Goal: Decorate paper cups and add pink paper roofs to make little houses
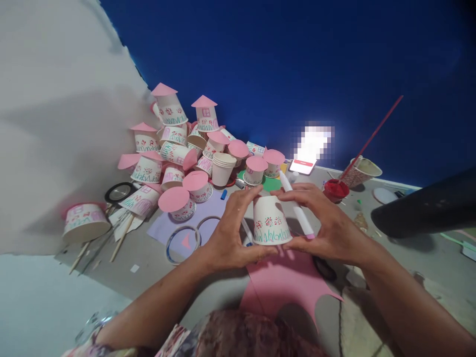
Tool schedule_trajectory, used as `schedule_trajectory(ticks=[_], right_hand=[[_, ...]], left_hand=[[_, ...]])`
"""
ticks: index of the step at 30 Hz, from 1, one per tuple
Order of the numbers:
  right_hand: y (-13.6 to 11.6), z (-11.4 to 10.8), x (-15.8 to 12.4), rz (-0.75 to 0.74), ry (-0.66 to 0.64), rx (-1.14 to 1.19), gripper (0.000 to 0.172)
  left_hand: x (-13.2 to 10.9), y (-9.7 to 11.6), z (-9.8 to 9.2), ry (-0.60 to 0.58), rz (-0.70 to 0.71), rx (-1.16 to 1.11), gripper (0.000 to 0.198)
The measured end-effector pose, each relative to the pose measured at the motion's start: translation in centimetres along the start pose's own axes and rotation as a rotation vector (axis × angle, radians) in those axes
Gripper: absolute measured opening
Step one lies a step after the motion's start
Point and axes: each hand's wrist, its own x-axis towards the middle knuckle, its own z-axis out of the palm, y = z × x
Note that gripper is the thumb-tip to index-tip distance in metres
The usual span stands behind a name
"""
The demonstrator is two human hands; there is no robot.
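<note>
A white paper cup (270,218), upside down with its wide rim at the bottom, is held between my two hands. Red flower marks and a green grass-like scribble run round its lower part. My left hand (234,230) grips the cup's left side, thumb under the rim. At the right side my right hand (323,223) holds the cup with fingertips above and thumb at the rim. A white marker (296,206) with a pink end is also tucked in my right hand, tilted across the fingers. Under the cup lies a cut pink paper sheet (282,282).
Decorated cups with pink paper roofs (174,153) are piled at the back left. Tape rolls (183,245) lie on purple paper. A lit phone (303,166) leans against the blue wall. To the right stand a red paint pot (335,191) with a stick and a dark cylinder (424,203).
</note>
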Motion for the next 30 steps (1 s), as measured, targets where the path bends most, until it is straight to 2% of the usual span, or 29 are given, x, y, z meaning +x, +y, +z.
schedule_trajectory(ticks=[3,6,8,11,15,17,19,22,24,26,30], right_hand=[[0.1,-0.6,0.0,0.056,0.067,0.119,0.074],[0.3,-0.8,0.0,0.097,0.106,0.198,0.076],[0.4,-0.8,0.0,0.112,0.098,0.192,0.077],[0.2,-0.9,-0.1,0.135,0.109,0.179,0.078],[-0.6,-1.2,-0.4,0.184,0.299,0.132,0.043],[-0.7,-1.3,-0.4,0.204,0.346,0.117,0.039],[-0.6,-1.3,-0.2,0.161,0.288,0.101,0.055],[-0.1,-0.7,0.1,0.056,0.091,0.035,0.080],[0.4,-0.1,0.2,0.030,-0.014,-0.003,0.080],[0.8,0.5,0.1,0.019,-0.059,-0.012,0.076],[1.1,0.6,-0.1,0.021,-0.020,0.037,0.072]], left_hand=[[-0.1,-0.5,0.3,-0.007,-0.140,-0.259,0.111],[0.2,-0.6,0.5,-0.019,-0.228,-0.465,0.095],[0.3,-0.5,0.5,0.006,-0.237,-0.485,0.088],[0.5,-0.2,0.3,0.061,-0.168,-0.265,0.083],[0.7,0.1,0.0,0.103,-0.020,0.097,0.085],[0.9,0.2,-0.1,0.108,0.000,0.174,0.084],[1.0,0.3,-0.1,0.095,-0.010,0.212,0.083],[0.9,0.5,0.0,0.054,-0.027,0.243,0.083],[0.8,0.6,0.1,0.030,-0.019,0.250,0.084],[0.7,0.7,0.0,0.011,-0.008,0.239,0.087],[0.5,0.8,-0.5,-0.057,-0.095,0.117,0.101]])
